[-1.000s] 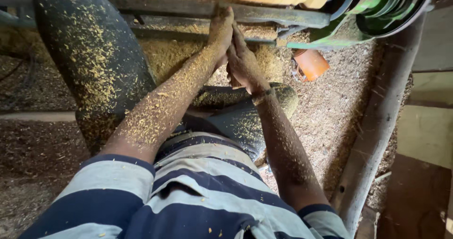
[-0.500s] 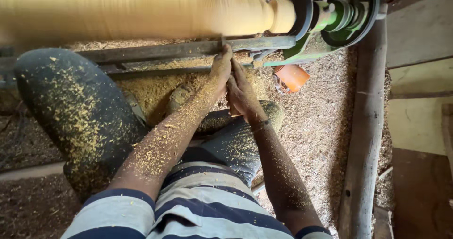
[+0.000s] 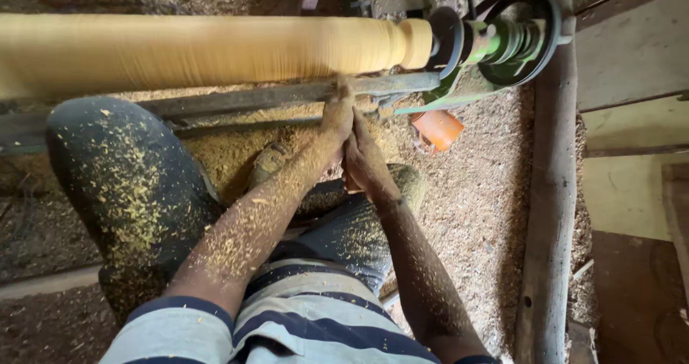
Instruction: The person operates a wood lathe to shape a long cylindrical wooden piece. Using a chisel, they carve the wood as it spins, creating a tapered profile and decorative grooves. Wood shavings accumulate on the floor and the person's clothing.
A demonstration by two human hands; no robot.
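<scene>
A long pale wooden spindle (image 3: pixel 215 48) lies across the top of the view, mounted in a lathe. Just below it runs a dark metal rest bar (image 3: pixel 287 98). My left hand (image 3: pixel 336 120) reaches up to the bar, fingers closed around a thin tool (image 3: pixel 341 85) whose tip pokes out toward the spindle near its turned end. My right hand (image 3: pixel 364 159) presses against the left from behind, closed on the same tool's hidden handle. Both forearms are dusted with yellow wood chips.
A green pulley and drive head (image 3: pixel 502 41) hold the spindle's right end. An orange object (image 3: pixel 439 128) lies under it in the sawdust (image 3: pixel 474 213). A wooden post (image 3: pixel 549 213) runs down the right. My chip-covered left knee (image 3: pixel 129 184) is raised at left; a foot (image 3: pixel 405 181) rests by my hands.
The view has tilted up, bringing the whole spindle and pulley into sight. My hands stay pressed together at the rest bar.
</scene>
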